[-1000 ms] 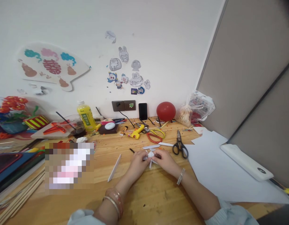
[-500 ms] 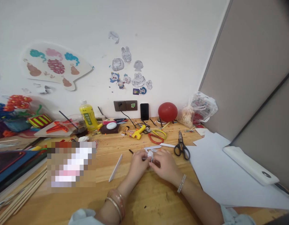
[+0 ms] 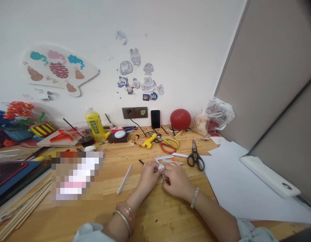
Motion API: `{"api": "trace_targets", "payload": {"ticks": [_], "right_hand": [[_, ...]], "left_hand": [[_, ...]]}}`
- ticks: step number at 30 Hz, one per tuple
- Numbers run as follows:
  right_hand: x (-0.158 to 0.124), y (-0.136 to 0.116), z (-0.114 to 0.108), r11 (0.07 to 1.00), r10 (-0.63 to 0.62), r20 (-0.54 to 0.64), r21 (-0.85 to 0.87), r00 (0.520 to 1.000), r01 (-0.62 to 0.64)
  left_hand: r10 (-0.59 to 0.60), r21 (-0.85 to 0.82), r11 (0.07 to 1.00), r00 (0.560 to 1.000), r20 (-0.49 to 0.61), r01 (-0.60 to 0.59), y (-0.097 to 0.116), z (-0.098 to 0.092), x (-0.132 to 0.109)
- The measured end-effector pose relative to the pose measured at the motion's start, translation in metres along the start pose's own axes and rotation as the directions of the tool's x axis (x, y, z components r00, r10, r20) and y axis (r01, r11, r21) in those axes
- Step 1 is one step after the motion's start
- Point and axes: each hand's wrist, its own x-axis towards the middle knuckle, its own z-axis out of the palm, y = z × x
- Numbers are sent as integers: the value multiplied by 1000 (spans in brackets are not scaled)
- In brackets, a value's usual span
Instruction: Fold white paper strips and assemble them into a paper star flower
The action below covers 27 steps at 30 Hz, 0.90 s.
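A small piece of folded white paper (image 3: 160, 166) is between my hands above the middle of the table. My left hand (image 3: 149, 174) pinches it from the left with thumb and fingers. My right hand (image 3: 177, 179) has its fingers curled in against the paper's right side, and a thin strip end shows beneath it. Just beyond the fingers lie folded white paper strips (image 3: 164, 157). Another paper strip (image 3: 124, 179) lies apart, left of my left wrist. Black-handled scissors (image 3: 195, 158) rest beyond my right hand. My palms hide part of the folded paper.
White paper sheets (image 3: 236, 181) cover the table's right side, with a white device (image 3: 270, 176) on top. Toward the wall are red-and-yellow scissors (image 3: 169, 146), a yellow glue gun (image 3: 149, 142), a red balloon (image 3: 180, 119) and a yellow drink bottle (image 3: 94, 124). Wooden sticks (image 3: 26, 210) lie left.
My right hand's fingers have curled inward and shifted slightly down beside the folded paper. A strip behind that hand shows more now. My left hand keeps its pinch.
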Motion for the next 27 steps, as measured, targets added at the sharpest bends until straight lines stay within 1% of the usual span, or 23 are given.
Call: {"api": "trace_targets", "payload": {"ticks": [7,15,18,20,21,24,25,27], "right_hand": [[0,1,-1,999,-3,8,32,1000,3],[-1,1,-1,999,0,-5,41,1000,0],[0,2,-3,996,-3,1,92,1000,3],[1,6,-4,985,18,9,169,1000,-19],[2,9,-4,976,50,0,213,999,-49],[4,19,-3,918,193,-52,362,980,-162],[5,22,-2,893,211,-50,416,976,-171],[7,27,1,852,183,-16,501,983,-151]], "left_hand": [[-20,-10,1000,1000,13,20,2,-1,0],[-59,-41,997,998,-34,58,-1,6,0],[-42,-56,998,999,-20,40,-3,4,1],[10,-82,997,1000,27,-7,-3,-1,1],[50,-105,993,997,57,-43,-4,-4,1],[194,-178,969,973,124,-170,-5,-13,0],[230,-192,960,964,133,-203,-6,-15,-1],[270,-198,951,953,141,-240,-7,-17,-1]]}}
